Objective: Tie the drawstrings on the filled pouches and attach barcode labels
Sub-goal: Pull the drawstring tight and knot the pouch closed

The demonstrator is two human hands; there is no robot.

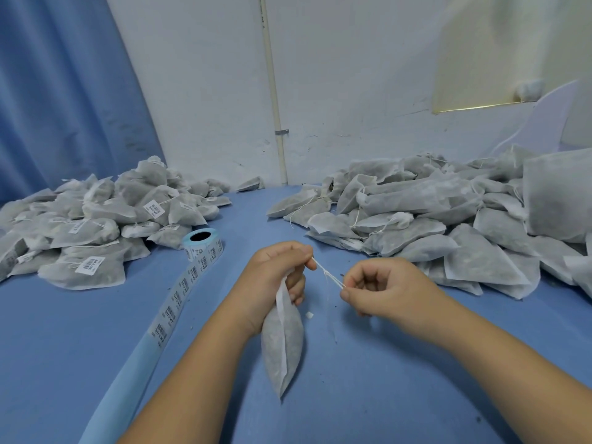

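The blue table (368, 395) carries a left pile (80, 225) and a right pile (432, 219) at its far corners, with a label roll (201, 243) beside the left one. Toward the front edge, the left hand (272, 274) has its grip closed round the pouch (283, 341) neck. The right hand (384, 290) pinches the taut drawstring (328, 275).

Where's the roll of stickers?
In the head view, the sticker roll stands on the blue table, left of the left hand, just beside the pile of labelled pouches. Its strip trails toward the near left.
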